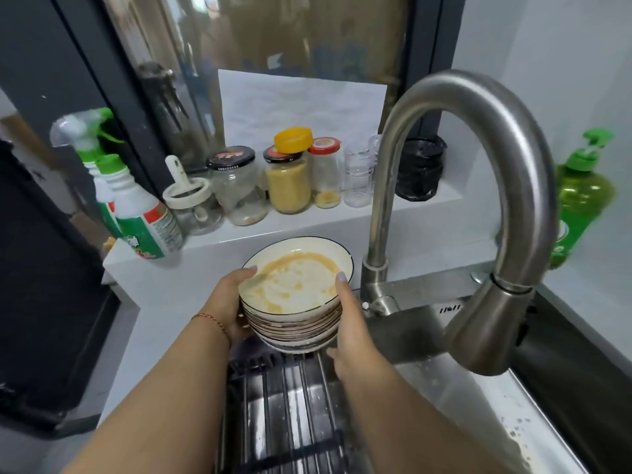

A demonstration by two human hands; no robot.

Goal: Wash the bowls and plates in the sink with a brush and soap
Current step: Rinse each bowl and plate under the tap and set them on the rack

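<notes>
Both my hands, left hand (229, 302) and right hand (349, 323), clasp the dirty bowl stack (294, 302) above the sink rack (284, 405), washing not yet begun, faucet (478, 206) dry, brush unseen.

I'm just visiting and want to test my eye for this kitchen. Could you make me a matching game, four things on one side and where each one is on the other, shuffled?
Things:
1. stack of bowls
2. green soap bottle
3. yellow cap
4. spray bottle

Places:
A. far left of the ledge, by the dark frame
B. on top of a jar lid, on the ledge
C. held between the left hand and right hand
D. on the counter right of the faucet

Pairs: 1-C, 2-D, 3-B, 4-A
</notes>
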